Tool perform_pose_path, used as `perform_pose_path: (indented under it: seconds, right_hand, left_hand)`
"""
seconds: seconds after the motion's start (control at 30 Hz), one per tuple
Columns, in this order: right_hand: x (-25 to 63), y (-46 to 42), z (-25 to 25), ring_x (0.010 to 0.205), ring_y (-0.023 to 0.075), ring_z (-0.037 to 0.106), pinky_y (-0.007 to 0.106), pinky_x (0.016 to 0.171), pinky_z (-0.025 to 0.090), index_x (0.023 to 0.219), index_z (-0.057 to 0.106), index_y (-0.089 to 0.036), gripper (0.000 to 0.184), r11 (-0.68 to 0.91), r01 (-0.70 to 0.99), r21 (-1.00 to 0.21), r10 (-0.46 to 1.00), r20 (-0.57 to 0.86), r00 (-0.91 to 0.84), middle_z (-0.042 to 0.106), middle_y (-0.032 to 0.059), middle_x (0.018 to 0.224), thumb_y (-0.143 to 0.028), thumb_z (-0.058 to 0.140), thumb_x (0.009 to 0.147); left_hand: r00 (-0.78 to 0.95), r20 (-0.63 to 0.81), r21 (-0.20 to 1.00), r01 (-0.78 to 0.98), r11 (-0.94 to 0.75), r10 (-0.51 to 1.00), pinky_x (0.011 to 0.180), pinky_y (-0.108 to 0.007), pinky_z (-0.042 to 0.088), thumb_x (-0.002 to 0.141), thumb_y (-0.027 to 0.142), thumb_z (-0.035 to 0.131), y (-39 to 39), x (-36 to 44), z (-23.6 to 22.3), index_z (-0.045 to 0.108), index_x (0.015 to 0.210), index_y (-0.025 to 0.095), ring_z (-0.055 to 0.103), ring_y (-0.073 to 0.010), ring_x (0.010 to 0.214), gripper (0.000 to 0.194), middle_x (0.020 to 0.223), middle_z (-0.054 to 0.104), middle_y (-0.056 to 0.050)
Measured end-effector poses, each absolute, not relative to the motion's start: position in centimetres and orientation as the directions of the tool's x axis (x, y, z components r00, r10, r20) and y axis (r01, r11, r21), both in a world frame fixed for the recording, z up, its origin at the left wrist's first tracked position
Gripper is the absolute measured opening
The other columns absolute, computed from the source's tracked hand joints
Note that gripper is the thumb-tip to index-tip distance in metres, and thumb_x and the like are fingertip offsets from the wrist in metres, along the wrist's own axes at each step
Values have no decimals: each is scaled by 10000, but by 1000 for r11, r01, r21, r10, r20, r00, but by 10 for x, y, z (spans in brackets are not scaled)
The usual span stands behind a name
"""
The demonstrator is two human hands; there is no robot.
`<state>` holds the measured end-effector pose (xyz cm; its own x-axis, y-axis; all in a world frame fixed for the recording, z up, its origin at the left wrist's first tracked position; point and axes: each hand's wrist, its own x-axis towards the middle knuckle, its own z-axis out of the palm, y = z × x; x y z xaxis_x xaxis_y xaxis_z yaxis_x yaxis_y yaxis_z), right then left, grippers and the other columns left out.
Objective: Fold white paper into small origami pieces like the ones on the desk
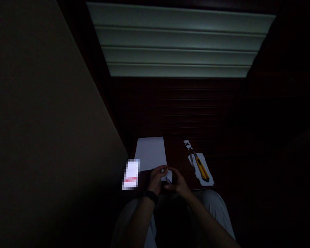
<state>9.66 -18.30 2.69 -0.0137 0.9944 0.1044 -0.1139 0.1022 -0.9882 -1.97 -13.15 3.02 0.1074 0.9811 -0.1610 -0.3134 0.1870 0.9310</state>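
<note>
Between my two hands is a small folded piece of white paper (167,176), with creases running across its face. My left hand (156,179), with a dark band at the wrist, pinches its left side with thumb and fingers. From the right, my right hand (179,184) curls round the paper, fingertips at its upper edge and thumb near its lower edge. A larger white sheet (151,153) lies flat just beyond my left hand. To the right, a yellow utility knife (203,169) rests on a stack of white paper (208,175).
Small torn paper scraps (188,144) lie beyond the knife. A blurred, bright phone-like rectangle (131,174) is at the left. A plain wall (54,120) rises on the left, and pale slats (178,44) stand ahead. The scene is dim.
</note>
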Motion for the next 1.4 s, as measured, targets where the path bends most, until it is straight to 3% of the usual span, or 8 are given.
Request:
perform_pose_path:
  seconds: [0.1, 0.27, 0.43, 0.63, 0.87, 0.97, 1.17, 1.4]
  right_hand:
    - [90, -182, 29, 1030, 250, 564, 367, 873, 437, 1102, 543, -240, 527, 111, -92, -990, 993, 107, 49, 616, 56, 1105, -380, 715, 624]
    - [96, -161, 27, 798, 244, 635, 360, 732, 487, 894, 622, -192, 310, 53, -25, -998, 991, 49, 125, 683, 61, 805, -448, 605, 720]
    - [120, -126, 34, 710, 211, 620, 319, 654, 481, 917, 633, -177, 286, 74, 44, -996, 994, 77, 73, 668, 40, 742, -385, 614, 722]
    - [136, -73, 39, 625, 165, 589, 276, 599, 461, 1000, 635, -191, 312, 109, 166, -980, 991, 95, -92, 644, -1, 676, -326, 634, 719]
    - [135, -44, 42, 1145, 237, 479, 379, 970, 352, 1103, 612, -276, 326, 223, 154, -963, 974, 213, -80, 553, 52, 1227, -317, 606, 779]
    - [143, -38, 43, 1189, 256, 440, 419, 1004, 318, 1006, 664, -274, 242, 223, 155, -962, 966, 198, -164, 510, 52, 1275, -283, 631, 767]
    - [163, -27, 40, 1205, 252, 422, 430, 1015, 306, 1045, 636, -273, 396, 186, 236, -954, 959, 125, -253, 457, 45, 1322, -167, 716, 672]
    - [171, -28, 42, 1205, 239, 424, 422, 1024, 302, 1094, 609, -290, 469, 124, 273, -954, 962, 48, -269, 460, 28, 1319, -111, 697, 669]
  left_hand:
    - [101, -152, 937, -302, 176, 983, 627, -266, 438, 526, 352, 774, -134, -21, 32, 706, 823, 124, 598, -166, 674, 381, 736, 661, -56]
    - [108, -111, 954, -268, 137, 988, 674, -270, 444, 584, 372, 741, -128, -23, 35, 702, 852, 136, 605, -167, 718, 359, 760, 673, -60]
    - [167, -84, 977, -180, 114, 982, 705, -281, 447, 582, 351, 749, -102, -34, 41, 703, 770, 134, 618, -187, 751, 290, 790, 693, -82]
    - [286, -83, 993, -59, 104, 955, 545, -248, 401, 605, 364, 730, -56, -37, 38, 687, 629, 128, 573, -157, 589, 241, 616, 653, -45]
    - [144, -82, 996, -32, 88, 986, 505, -229, 388, 671, 388, 681, -17, -24, 25, 683, 648, 114, 546, -131, 549, 275, 587, 621, -38]
    - [216, -152, 981, -84, 174, 964, 536, -244, 439, 679, 383, 675, -7, -21, 21, 695, 771, 115, 590, -154, 614, 284, 714, 663, -68]
    - [328, -239, 951, -112, 289, 914, 559, -261, 471, 709, 375, 658, 6, -22, 19, 670, 887, 109, 611, -158, 627, 321, 779, 660, -76]
    - [473, -191, 946, -145, 290, 860, 545, -232, 448, 795, 341, 579, 11, -18, 17, 641, 941, 110, 645, -176, 676, 280, 792, 659, -76]
